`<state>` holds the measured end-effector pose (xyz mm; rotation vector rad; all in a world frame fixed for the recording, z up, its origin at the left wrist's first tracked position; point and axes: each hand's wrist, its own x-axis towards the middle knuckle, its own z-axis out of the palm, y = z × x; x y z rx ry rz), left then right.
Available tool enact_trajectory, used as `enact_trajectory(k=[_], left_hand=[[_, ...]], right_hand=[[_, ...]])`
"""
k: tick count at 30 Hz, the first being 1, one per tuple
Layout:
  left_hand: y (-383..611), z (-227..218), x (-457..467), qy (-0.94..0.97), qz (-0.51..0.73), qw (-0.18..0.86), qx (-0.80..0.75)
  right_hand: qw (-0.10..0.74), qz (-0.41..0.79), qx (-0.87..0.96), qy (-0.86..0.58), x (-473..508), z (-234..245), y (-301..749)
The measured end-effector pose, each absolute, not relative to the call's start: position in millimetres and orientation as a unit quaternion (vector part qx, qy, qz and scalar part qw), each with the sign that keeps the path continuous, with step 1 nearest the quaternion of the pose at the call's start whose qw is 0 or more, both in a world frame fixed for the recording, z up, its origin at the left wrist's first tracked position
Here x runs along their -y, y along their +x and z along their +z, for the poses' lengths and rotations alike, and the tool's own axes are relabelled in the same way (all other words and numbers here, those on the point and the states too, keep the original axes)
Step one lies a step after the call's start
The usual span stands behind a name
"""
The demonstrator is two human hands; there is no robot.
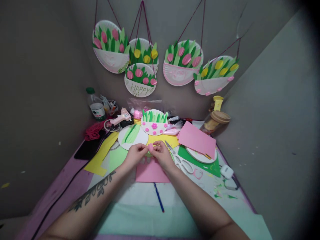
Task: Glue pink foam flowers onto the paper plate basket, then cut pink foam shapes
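Between my two hands is a small pink paper piece (150, 147), pinched from both sides. My left hand (136, 154) grips its left edge with thumb and fingertips. On the other side, my right hand (161, 153) holds it with curled fingers. Below them lies a pink paper sheet (151, 173). White-handled scissors (181, 163) rest right of my right hand, blades pointing up and left. Behind the hands stands a paper-plate basket (154, 123) with green paper leaves and pink flowers. A white paper plate (121, 137) with green strips is to its left.
A blue pen (159, 198) lies near the front. Another pink sheet (197, 140) covers part of a plate at right. A pink glue gun (121, 116), a bottle (96, 105) and a lidded cup (216, 120) stand behind. Finished plate baskets (111, 61) hang on the wall.
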<state>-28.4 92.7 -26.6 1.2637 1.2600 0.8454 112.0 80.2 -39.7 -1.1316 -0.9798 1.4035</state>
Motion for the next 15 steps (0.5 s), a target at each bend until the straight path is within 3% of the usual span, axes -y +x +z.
enact_trajectory(k=[15], left_hand=[[-30.7,-24.3,-97.5,0.563,0.358,0.505,-0.547]], right_hand=[[0.519,0.571,0.415,-0.482,-80.6,-35.9,112.5]])
